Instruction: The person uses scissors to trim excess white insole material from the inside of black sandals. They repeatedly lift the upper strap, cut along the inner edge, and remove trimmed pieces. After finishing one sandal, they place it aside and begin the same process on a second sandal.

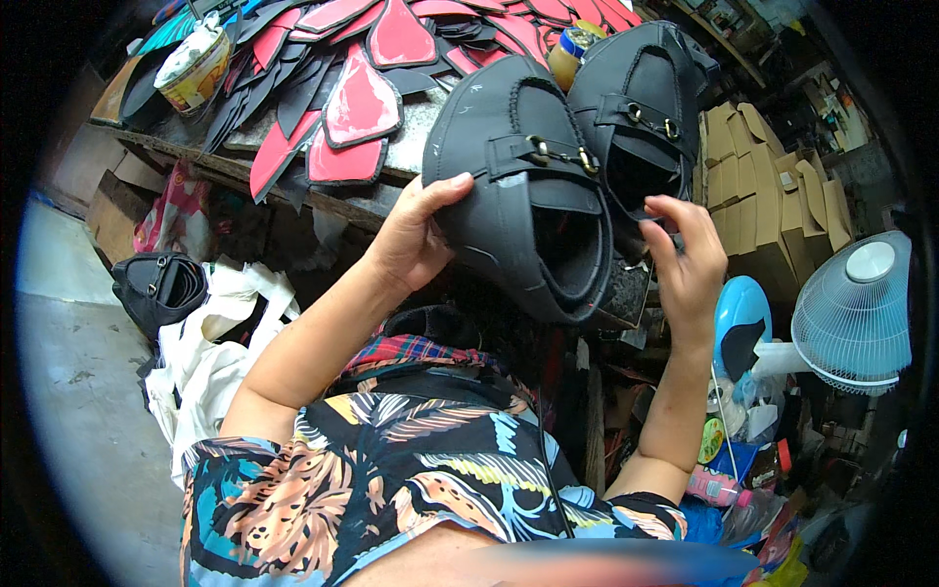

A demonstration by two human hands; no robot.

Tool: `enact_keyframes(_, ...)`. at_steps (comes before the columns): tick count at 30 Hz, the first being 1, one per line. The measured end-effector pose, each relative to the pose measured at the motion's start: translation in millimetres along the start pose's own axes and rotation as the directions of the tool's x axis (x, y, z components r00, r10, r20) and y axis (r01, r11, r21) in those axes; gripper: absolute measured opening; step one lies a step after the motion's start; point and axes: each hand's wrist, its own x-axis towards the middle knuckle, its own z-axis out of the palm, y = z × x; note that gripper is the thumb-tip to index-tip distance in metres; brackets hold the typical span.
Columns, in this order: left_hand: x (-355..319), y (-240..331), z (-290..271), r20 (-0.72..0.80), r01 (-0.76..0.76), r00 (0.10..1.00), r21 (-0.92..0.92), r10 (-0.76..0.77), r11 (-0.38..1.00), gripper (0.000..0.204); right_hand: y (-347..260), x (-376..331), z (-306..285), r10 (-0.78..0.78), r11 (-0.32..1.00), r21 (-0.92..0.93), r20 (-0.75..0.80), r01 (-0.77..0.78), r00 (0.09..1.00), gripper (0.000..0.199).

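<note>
My left hand [423,227] grips a black shoe upper [489,217] by its left side, thumb on top and fingers underneath. The upper is a loafer shape with a stitched toe, a strap across it and a gold-coloured metal bit. Its opening faces me, and it is held over the table's near edge. Just behind and to the right sits a matching black shoe upper [626,93]. My right hand [690,259] is raised beside the opening of that second upper, fingers curled, with a small gap between thumb and fingertip. Nothing shows in it.
Red and black cut pieces [362,103] cover much of the worktable [416,137]. A tub [194,73] stands far left, a jar [569,54] behind the uppers. Cardboard boxes [758,186] and a fan [856,303] are right. White cloth [210,342] and a black bag-like item [161,289] lie left.
</note>
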Motion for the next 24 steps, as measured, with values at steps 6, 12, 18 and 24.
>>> enact_keyframes(6, 4.3, -6.8, -16.4, -0.057, 0.094, 0.993, -0.192, -0.107, 0.977, 0.038, 59.5, 22.6, 52.5, -0.057, 0.846, -0.520, 0.130, 0.117, 0.990, 0.051)
enact_keyframes(12, 1.7, -7.1, -15.0, -0.036, 0.105, 0.993, -0.207, -0.115, 0.973, 0.037, 72.0, 43.7, 61.9, 0.013, 0.757, -0.636, 0.241, 0.148, 0.971, 0.037)
enact_keyframes(18, 1.8, -6.2, -1.2, -0.034, 0.092, 0.994, -0.231, -0.102, 0.969, 0.035, 72.4, 63.5, 12.0, -0.106, 0.749, -0.652, 0.055, 0.116, 0.993, 0.032)
enact_keyframes(24, 14.0, -9.3, 3.8, -0.004, 0.111, 0.993, -0.326, -0.118, 0.939, 0.035, 31.0, 46.4, -83.0, 0.155, 0.987, -0.025, -0.179, -0.162, 0.972, 0.036)
